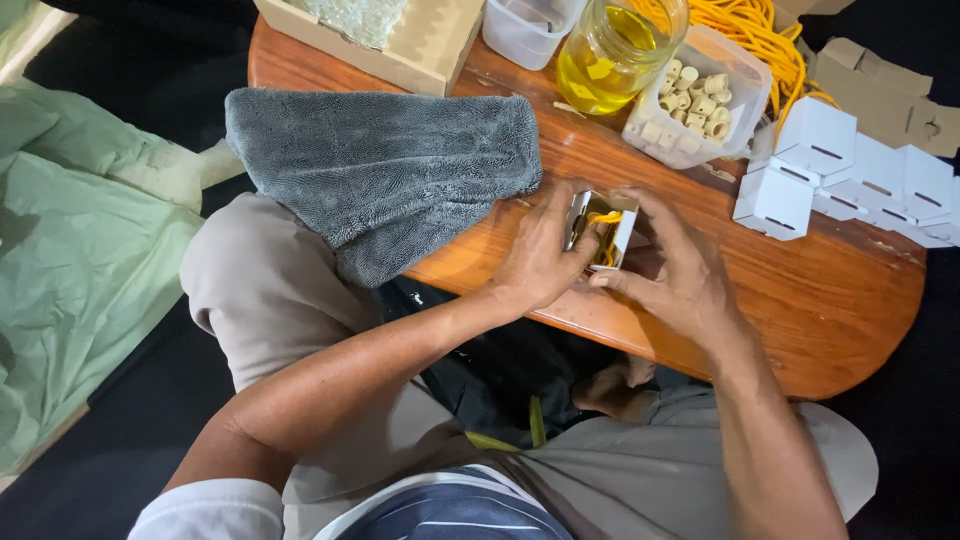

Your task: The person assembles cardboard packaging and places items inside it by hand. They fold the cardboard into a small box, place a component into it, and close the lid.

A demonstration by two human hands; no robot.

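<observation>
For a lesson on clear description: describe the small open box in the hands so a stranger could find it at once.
Start at the round wooden table and go to its near edge, right of the grey towel. Both hands, left and right, hold the small box there. Unlike the closed white boxes stacked far right, it is open, with yellow cord inside.

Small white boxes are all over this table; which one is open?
The small white box held between the left hand and right hand is open, with yellow cord showing inside. The stacked white boxes at the table's right edge are all closed.

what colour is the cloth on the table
Dark grey; the cloth shows clearly in the head view.
</observation>
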